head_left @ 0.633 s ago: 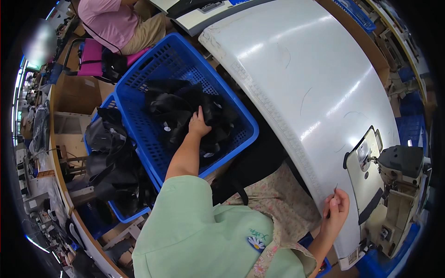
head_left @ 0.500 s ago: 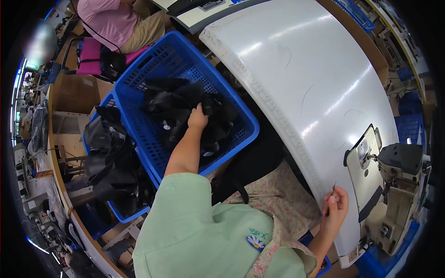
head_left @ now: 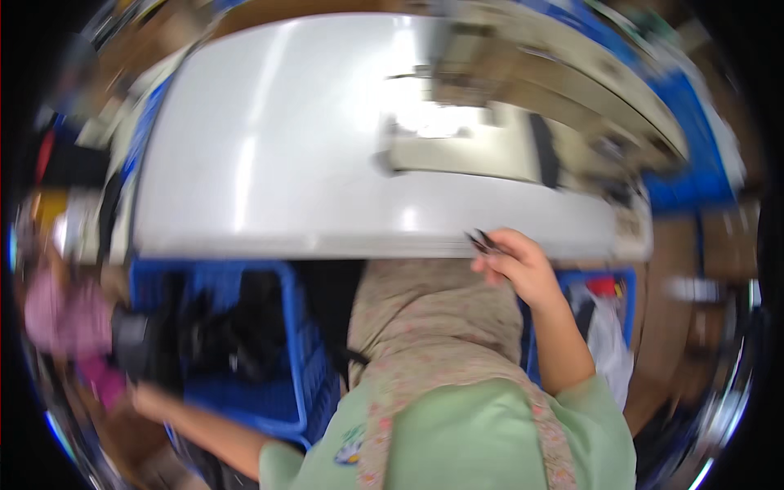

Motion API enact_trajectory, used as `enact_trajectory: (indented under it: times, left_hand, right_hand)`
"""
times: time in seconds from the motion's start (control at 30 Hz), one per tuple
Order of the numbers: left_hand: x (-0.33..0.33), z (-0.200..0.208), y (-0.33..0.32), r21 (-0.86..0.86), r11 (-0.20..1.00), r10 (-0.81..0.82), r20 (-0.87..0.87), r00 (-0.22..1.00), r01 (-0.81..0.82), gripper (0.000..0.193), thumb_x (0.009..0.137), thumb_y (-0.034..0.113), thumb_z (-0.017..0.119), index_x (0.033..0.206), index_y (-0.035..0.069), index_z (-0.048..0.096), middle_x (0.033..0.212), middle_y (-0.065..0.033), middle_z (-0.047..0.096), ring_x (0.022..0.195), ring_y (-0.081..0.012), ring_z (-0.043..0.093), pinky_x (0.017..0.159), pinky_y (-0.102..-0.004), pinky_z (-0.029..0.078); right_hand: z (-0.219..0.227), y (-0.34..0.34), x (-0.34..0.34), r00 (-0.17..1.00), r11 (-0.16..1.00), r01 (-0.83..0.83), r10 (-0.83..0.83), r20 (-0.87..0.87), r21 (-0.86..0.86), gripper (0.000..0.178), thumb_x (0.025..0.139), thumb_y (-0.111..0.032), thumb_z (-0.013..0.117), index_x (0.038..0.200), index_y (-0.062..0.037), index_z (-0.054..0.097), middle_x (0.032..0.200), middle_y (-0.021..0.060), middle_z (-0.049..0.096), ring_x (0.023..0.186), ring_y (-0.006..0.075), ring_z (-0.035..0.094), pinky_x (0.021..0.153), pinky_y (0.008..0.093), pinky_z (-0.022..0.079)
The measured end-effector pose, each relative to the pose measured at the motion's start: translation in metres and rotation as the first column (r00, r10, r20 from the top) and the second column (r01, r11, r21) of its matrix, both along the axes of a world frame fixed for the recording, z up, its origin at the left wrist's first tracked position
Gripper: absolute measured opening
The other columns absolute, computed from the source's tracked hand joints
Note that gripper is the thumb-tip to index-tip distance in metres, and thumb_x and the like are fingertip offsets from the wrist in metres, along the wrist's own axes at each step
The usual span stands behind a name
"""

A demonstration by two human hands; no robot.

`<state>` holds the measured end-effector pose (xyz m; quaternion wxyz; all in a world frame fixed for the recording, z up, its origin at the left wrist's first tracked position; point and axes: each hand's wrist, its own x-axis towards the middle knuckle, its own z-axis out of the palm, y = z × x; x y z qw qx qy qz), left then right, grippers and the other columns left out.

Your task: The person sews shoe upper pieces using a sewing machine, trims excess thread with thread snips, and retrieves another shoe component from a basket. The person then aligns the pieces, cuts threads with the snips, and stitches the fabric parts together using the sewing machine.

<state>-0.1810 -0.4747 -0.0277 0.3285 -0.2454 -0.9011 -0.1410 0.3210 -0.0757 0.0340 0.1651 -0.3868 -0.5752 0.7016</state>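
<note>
My right hand (head_left: 514, 260) is closed on small dark thread snips (head_left: 482, 242), their two pointed tips out past the fingers, at the front edge of the white table (head_left: 327, 204). My left arm reaches out to the lower left. Blurred, my left hand (head_left: 149, 400) appears closed on a black fabric piece (head_left: 147, 351) with a greyish patch, over the near left side of a blue basket (head_left: 314, 359). More black fabric pieces (head_left: 245, 327) lie heaped in that basket.
A sewing machine (head_left: 563, 90) stands on the table's right part. Another blue crate (head_left: 629, 306) with a whitish plastic bag (head_left: 611, 347) is at my right. A person in pink (head_left: 61, 314) sits at the far left. Much of the view is blurred.
The view has turned right, so the table now lies straight ahead and the basket at lower left. My left hand has come from inside the basket to its side. The snips stay in my right hand.
</note>
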Motion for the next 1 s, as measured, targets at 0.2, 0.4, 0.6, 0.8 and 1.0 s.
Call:
enact_trajectory:
  times: [0.2, 0.4, 0.6, 0.8, 1.0]
  left_hand:
    - [-0.011, -0.028, 0.214, 0.373, 0.753, -0.624, 0.147, 0.767, 0.542, 0.028, 0.088, 0.01, 0.054, 0.111, -0.001, 0.066, 0.107, -0.0153, 0.068, 0.091, -0.0224, 0.065, 0.08, -0.0315, 0.051]
    - [0.009, -0.006, 0.262, 0.575, 0.504, -0.855, 0.226, 0.467, 0.645, 0.029, 0.089, 0.012, 0.054, 0.112, -0.001, 0.064, 0.106, -0.0157, 0.067, 0.091, -0.0236, 0.064, 0.078, -0.0322, 0.051]
    - [0.016, 0.009, 0.267, 0.742, 0.359, -0.933, 0.294, 0.207, 0.566, 0.029, 0.09, 0.013, 0.053, 0.114, -0.001, 0.062, 0.106, -0.0162, 0.066, 0.091, -0.0248, 0.063, 0.076, -0.033, 0.05]
    - [0.034, 0.009, 0.278, 0.899, 0.24, -0.958, 0.281, -0.061, 0.366, 0.03, 0.091, 0.015, 0.053, 0.115, -0.001, 0.06, 0.106, -0.0167, 0.065, 0.09, -0.026, 0.061, 0.074, -0.0338, 0.049]
    - [0.047, 0.016, 0.281, 0.979, 0.172, -0.937, 0.198, -0.288, 0.113, 0.031, 0.092, 0.017, 0.053, 0.116, -0.001, 0.058, 0.105, -0.0172, 0.063, 0.09, -0.0271, 0.06, 0.071, -0.0345, 0.048]
  right_hand:
    - [-0.012, 0.078, 0.158, 0.848, 0.478, 0.213, -0.524, 0.082, 0.853, 0.018, 0.078, -0.005, 0.057, 0.089, -0.003, 0.07, 0.091, 0.0074, 0.069, 0.083, 0.0202, 0.065, 0.082, 0.032, 0.05]
    - [-0.051, 0.14, 0.297, 0.515, 0.314, -0.047, -0.806, 0.292, 0.948, 0.027, 0.073, -0.005, 0.055, 0.092, -0.0088, 0.074, 0.103, 0.0114, 0.07, 0.102, 0.0282, 0.062, 0.094, 0.0336, 0.046]
    - [-0.059, 0.103, 0.316, 0.539, 0.257, 0.351, -0.842, 0.03, 0.9, 0.029, 0.08, -0.01, 0.056, 0.104, -0.0097, 0.071, 0.114, 0.0143, 0.066, 0.107, 0.0326, 0.06, 0.091, 0.0393, 0.048]
    - [-0.131, -0.023, 0.322, -0.236, 0.854, 0.151, -0.458, 0.857, 0.498, 0.069, 0.07, -0.042, 0.08, 0.123, -0.0056, 0.054, 0.127, 0.013, 0.053, 0.117, 0.0313, 0.053, 0.092, 0.0452, 0.048]
    - [-0.174, -0.059, 0.346, -0.28, 0.808, 0.203, -0.493, 0.824, 0.553, 0.072, 0.064, -0.04, 0.085, 0.119, -0.0067, 0.052, 0.122, 0.0105, 0.056, 0.116, 0.0298, 0.054, 0.093, 0.0443, 0.046]
